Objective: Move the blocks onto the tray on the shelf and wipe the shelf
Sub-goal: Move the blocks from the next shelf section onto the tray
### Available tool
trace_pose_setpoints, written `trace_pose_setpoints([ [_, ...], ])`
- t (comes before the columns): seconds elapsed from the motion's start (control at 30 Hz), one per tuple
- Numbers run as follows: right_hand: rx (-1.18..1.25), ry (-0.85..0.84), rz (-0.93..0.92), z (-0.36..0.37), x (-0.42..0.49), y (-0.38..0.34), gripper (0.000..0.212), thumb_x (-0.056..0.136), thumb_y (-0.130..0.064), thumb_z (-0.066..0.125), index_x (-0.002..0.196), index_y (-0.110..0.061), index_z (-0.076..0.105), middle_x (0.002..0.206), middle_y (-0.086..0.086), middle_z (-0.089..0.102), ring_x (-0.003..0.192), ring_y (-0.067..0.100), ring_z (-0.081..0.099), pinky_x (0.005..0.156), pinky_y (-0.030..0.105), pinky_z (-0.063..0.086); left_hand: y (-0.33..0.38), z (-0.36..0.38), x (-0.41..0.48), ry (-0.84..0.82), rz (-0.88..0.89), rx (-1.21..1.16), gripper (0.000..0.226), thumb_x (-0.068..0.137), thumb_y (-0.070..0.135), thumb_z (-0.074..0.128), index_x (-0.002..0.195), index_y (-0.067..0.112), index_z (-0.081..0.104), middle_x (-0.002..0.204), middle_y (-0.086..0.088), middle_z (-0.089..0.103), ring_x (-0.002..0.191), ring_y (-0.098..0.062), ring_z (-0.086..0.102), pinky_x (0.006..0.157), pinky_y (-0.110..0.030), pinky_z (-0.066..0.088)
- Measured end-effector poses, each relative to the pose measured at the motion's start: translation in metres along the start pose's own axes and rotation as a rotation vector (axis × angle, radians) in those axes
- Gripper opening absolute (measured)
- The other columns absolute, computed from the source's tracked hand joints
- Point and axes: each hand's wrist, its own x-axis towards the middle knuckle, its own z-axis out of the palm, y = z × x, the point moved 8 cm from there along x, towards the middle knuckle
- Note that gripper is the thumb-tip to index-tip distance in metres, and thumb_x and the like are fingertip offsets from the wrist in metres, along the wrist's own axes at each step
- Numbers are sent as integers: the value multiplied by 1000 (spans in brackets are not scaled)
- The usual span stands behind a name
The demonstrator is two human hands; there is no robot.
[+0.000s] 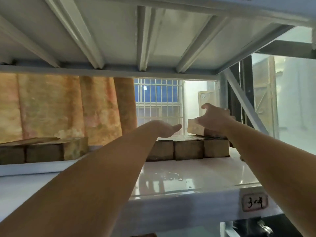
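Note:
Several brown wooden blocks (188, 149) stand in a row at the back right of the white shelf (196, 175). One lighter block (195, 129) lies on top of that row. My right hand (215, 119) rests on this top block, fingers spread over it and thumb raised. My left hand (168, 129) hovers just left of the top block, palm flat and fingers together, holding nothing. More blocks (42, 149) lie at the back left on a white tray (34, 168), whose low front edge shows below them.
The underside of the upper shelf (153, 40) hangs close overhead. A metal upright and diagonal brace (242, 101) stand at the right. A label (254, 202) sits on the shelf's front rail. An orange curtain and a barred window lie behind.

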Motion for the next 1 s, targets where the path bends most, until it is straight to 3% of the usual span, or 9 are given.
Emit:
trace_pose_setpoints([
  [0.17, -29, -5, 38, 14, 10, 30, 62, 81, -59, 50, 135, -30, 45, 154, 10, 22, 142, 39, 15, 110, 58, 19, -8, 16, 14, 2, -78, 97, 71, 95, 55, 33, 146, 6, 30, 156, -12, 26, 141, -29, 29, 112, -35, 25],
  [0.33, 54, 56, -17, 22, 10, 32, 59, 80, -57, 48, 130, -27, 51, 136, 7, 41, 133, 37, 29, 98, 49, 40, -15, 16, 19, -11, -133, -6, 68, 94, 56, 34, 143, 9, 36, 151, -10, 34, 136, -27, 36, 107, -34, 30],
  [0.43, 20, 64, -46, 20, 7, 29, 59, 80, -57, 47, 131, -26, 51, 132, 7, 47, 129, 35, 35, 94, 46, 42, -16, 15, 17, 15, -141, -58, 51, 99, 42, 33, 138, 10, 43, 145, -12, 41, 131, -26, 41, 98, -32, 34],
  [0.53, -40, 56, -61, 21, 5, 28, 62, 80, -57, 52, 133, -26, 49, 133, 8, 44, 125, 35, 38, 90, 43, 43, -19, 14, 16, 67, -162, -100, 47, 99, 35, 31, 137, 9, 43, 145, -12, 42, 131, -26, 41, 103, -34, 34],
  [0.63, -79, 24, -46, 23, 3, 30, 69, 77, -57, 58, 137, -26, 44, 138, 9, 35, 127, 38, 36, 92, 44, 44, -19, 14, 12, 125, -176, -109, 50, 99, 37, 32, 135, 6, 45, 143, -13, 43, 129, -27, 43, 103, -32, 34],
  [0.8, -113, 36, -55, 23, -1, 31, 71, 77, -60, 57, 137, -26, 43, 136, 10, 40, 125, 37, 39, 91, 44, 44, -20, 16, 11, 124, -179, -114, 53, 98, 41, 35, 138, 7, 42, 144, -12, 42, 130, -27, 42, 103, -32, 35],
  [1.0, -101, 107, -83, 18, -8, 26, 69, 78, -61, 56, 136, -24, 44, 135, 10, 41, 126, 36, 38, 90, 46, 45, -32, 22, 15, 65, -195, -83, 63, 88, 46, 48, 140, 11, 39, 144, -10, 41, 127, -26, 42, 91, -29, 36],
])
